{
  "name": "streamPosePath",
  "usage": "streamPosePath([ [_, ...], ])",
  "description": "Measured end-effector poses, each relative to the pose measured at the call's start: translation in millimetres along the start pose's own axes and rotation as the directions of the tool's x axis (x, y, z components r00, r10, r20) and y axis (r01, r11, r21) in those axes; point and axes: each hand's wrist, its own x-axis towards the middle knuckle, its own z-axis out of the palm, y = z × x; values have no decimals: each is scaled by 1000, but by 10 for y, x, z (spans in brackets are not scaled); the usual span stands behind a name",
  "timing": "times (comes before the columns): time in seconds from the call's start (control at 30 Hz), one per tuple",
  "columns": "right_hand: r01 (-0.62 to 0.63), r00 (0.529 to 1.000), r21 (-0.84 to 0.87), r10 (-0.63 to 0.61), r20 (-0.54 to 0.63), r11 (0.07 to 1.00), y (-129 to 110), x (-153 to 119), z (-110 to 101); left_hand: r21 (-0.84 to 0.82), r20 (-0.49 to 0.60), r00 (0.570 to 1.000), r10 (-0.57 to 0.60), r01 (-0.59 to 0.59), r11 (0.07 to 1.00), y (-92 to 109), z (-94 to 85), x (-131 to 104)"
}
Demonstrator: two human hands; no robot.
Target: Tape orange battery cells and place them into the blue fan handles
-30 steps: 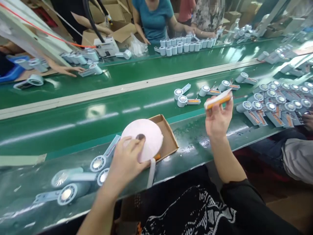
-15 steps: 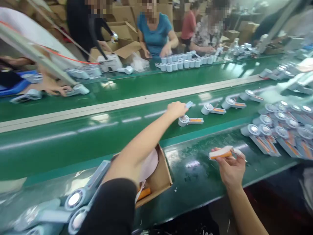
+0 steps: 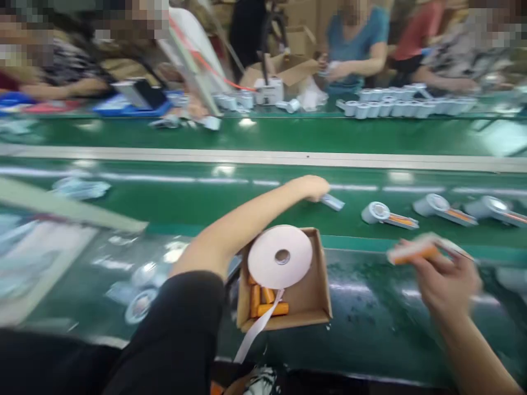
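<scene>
My left hand [image 3: 316, 187] is stretched out over the green conveyor belt, its fingers closed round a pale blue-grey plastic housing. Only the handle [image 3: 332, 202] of this housing sticks out past the hand. At the right, my right hand [image 3: 450, 277] pinches an orange battery [image 3: 415, 254] with white tape along its top, a little above the near ledge; both are blurred. Below my left forearm stands a cardboard box [image 3: 325, 285] with a big roll of white tape [image 3: 263, 255] and several orange batteries [image 3: 273, 309]. A loose tape end [image 3: 255, 334] hangs over its front rim.
Several housings [image 3: 375, 212] with orange in their handles lie along the belt [image 3: 185, 203] to the right. More housings [image 3: 142, 304] sit at the left on the ledge. Across the belt, people work by rows of housings [image 3: 385, 108] and a cardboard carton [image 3: 296, 68].
My view has swung left, so the scene has shifted right and the tape roll shows fully. My left hand stays over the belt on a housing; the right still holds the taped battery.
</scene>
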Motion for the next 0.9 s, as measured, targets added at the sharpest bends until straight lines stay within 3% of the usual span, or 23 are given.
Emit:
streamPosePath([
  [0.03,3,999,14,-4,36,1000,-40,125,158,22,1,997,75,-75,997,126,-35,99],
  [0.1,23,977,47,-32,213,999,-76,445,519,58,8,980,197,-197,979,272,-100,244],
  [0.2,80,913,-9,-69,402,997,-45,868,1007,67,9,952,305,-305,950,262,-150,359],
  [0.3,152,864,-104,-82,497,983,28,1005,1271,54,-6,939,344,-344,938,184,-120,395],
  [0.57,241,840,-253,-71,537,937,269,932,1217,80,-100,938,331,-324,943,304,58,402],
  [0.73,419,804,-475,-73,590,774,272,966,1175,-7,-80,930,359,-361,933,352,-93,450],
  [0.9,534,766,-584,-58,640,612,203,1015,1155,-50,-92,920,380,-385,922,272,-230,432],
])
